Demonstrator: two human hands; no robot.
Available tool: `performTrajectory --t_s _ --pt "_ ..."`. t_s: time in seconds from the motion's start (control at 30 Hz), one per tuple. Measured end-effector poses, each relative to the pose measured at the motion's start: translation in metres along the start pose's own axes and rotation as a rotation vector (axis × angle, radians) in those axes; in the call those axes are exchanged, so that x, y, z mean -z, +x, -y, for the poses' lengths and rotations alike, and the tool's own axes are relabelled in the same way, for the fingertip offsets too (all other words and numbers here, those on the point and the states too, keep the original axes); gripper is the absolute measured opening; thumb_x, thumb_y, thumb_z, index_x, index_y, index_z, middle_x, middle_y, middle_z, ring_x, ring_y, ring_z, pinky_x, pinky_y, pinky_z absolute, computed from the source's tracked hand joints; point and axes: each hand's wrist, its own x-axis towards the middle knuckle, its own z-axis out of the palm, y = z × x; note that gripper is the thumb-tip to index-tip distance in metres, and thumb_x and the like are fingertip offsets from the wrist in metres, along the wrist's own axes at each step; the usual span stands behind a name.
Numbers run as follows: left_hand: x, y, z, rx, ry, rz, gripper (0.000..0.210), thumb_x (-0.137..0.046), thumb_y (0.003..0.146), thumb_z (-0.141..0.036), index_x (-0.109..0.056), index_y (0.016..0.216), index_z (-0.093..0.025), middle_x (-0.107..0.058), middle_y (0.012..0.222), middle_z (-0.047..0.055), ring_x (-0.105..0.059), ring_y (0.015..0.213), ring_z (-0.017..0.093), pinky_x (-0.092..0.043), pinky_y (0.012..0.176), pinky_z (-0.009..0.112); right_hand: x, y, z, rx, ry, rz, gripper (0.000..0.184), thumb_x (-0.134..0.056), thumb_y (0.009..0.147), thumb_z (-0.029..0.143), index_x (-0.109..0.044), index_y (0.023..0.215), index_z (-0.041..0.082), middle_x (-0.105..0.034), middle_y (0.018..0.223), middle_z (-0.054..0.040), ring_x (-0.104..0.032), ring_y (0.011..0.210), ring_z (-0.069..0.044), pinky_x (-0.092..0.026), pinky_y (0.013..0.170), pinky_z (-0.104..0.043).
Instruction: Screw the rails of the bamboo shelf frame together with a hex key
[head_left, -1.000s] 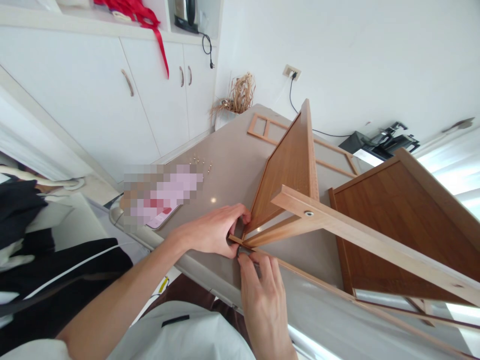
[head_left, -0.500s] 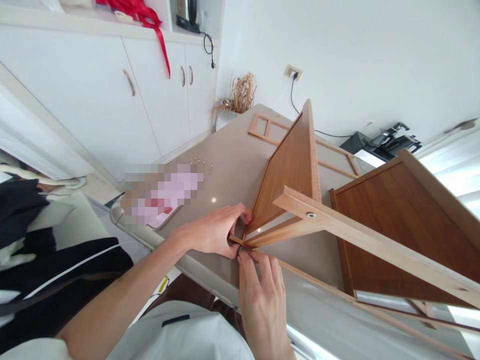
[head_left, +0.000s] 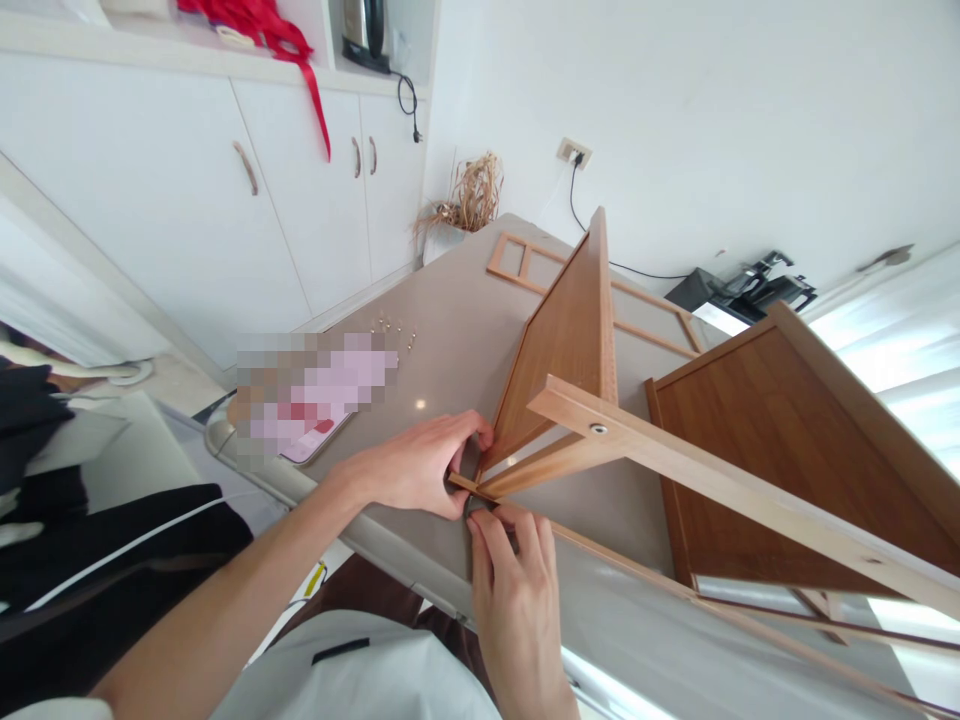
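A wooden frame with brown panels (head_left: pixel 559 350) stands on the table, its rails and legs running off to the right. My left hand (head_left: pixel 420 465) is closed round the near lower corner of the frame, where a slanting strut (head_left: pixel 544 462) meets a long rail (head_left: pixel 600 550). Just below that joint my right hand (head_left: pixel 517 570) has its fingertips pinched together against the near side of the rail. A small dark bit shows at those fingertips, too hidden to name. A metal fastener (head_left: pixel 598 429) sits in the upper leg (head_left: pixel 675 460).
Several small screws (head_left: pixel 397 328) lie on the grey table (head_left: pixel 442 330), beyond a blurred phone-like thing (head_left: pixel 322 400) at its left edge. Flat slatted wooden frames (head_left: pixel 517 262) rest farther back. Dried plants (head_left: pixel 476 190) stand near the corner, and a black device (head_left: pixel 720 300) sits behind the panels.
The whole view has shifted slightly, so things sit a little farther left. My left hand keeps its hold on the corner; my right fingers have shifted slightly at the joint.
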Motion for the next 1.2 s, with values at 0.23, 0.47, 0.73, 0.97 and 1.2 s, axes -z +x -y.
performTrajectory --t_s 0.23,0.47,0.73,0.97,1.2 --pt "-0.001 0.0004 0.0008 -0.017 -0.009 0.002 0.052 -0.07 0.064 -0.02 -0.048 0.112 -0.023 -0.061 0.095 -0.001 -0.057 0.077 0.017 -0.047 0.074 0.03 0.005 -0.0055 -0.0016 0.058 -0.027 0.019 0.027 -0.047 0.099 0.003 -0.065 0.11 0.019 -0.062 0.094 -0.0062 -0.053 0.085 -0.02 -0.044 0.078 -0.034" --pt "-0.0014 0.0002 0.002 -0.003 -0.02 0.003 0.051 -0.07 0.065 -0.021 -0.048 0.112 -0.024 -0.062 0.095 -0.001 -0.058 0.077 0.017 -0.047 0.072 0.03 0.0026 -0.0009 0.0 0.028 -0.069 0.017 0.028 -0.047 0.098 0.003 -0.068 0.106 0.02 -0.059 0.091 -0.006 -0.051 0.082 -0.02 -0.045 0.073 -0.033" --pt "-0.0001 0.0003 -0.0013 0.008 -0.005 0.002 0.052 -0.07 0.064 -0.02 -0.048 0.112 -0.023 -0.062 0.095 -0.001 -0.059 0.079 0.017 -0.048 0.074 0.03 0.0054 0.0028 0.0009 0.05 -0.113 0.022 0.031 -0.046 0.098 0.002 -0.069 0.109 0.021 -0.058 0.091 -0.0066 -0.05 0.081 -0.02 -0.045 0.072 -0.033" --pt "-0.0002 0.0 0.0009 0.028 0.002 0.011 0.053 -0.07 0.065 -0.021 -0.049 0.113 -0.024 -0.062 0.093 -0.001 -0.06 0.082 0.019 -0.047 0.072 0.029 0.0071 0.0034 0.0011 0.095 -0.136 0.057 0.032 -0.045 0.098 0.003 -0.067 0.113 0.019 -0.059 0.096 -0.0082 -0.051 0.084 -0.022 -0.045 0.072 -0.035" --pt "0.0009 0.0 -0.0002 0.018 -0.012 0.017 0.052 -0.071 0.065 -0.021 -0.049 0.113 -0.024 -0.063 0.096 -0.001 -0.061 0.082 0.018 -0.047 0.073 0.029 0.0055 0.0026 0.0079 0.117 -0.197 0.024 0.029 -0.043 0.099 0.005 -0.066 0.112 0.018 -0.06 0.098 -0.0098 -0.052 0.086 -0.024 -0.045 0.076 -0.038"
